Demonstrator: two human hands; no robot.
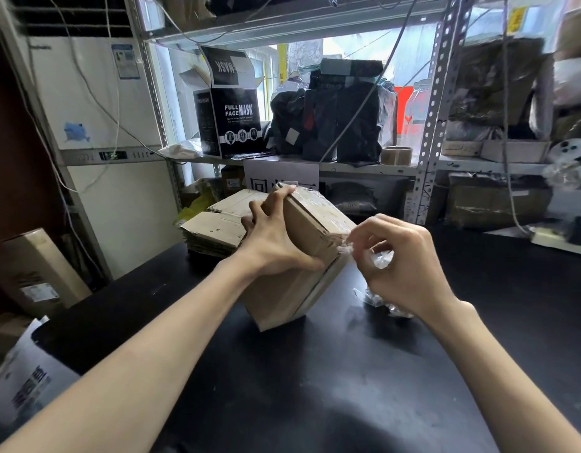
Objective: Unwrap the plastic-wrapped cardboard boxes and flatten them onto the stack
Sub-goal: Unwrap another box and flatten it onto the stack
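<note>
A bundle of brown cardboard boxes stands tilted on one corner on the black table, with clear plastic wrap still over its upper right face. My left hand grips the bundle's left face, fingers over its top edge and thumb on its near side. My right hand pinches a crumpled strand of clear plastic wrap that runs to the bundle's right corner; more loose wrap trails beneath my wrist. A stack of flattened cardboard lies on the table behind and to the left of the bundle.
Metal shelving stands behind the table with a black mask box, dark bags and a tape roll. A tall white air conditioner is at the left. A cardboard carton and a white bag sit beside the table's left edge.
</note>
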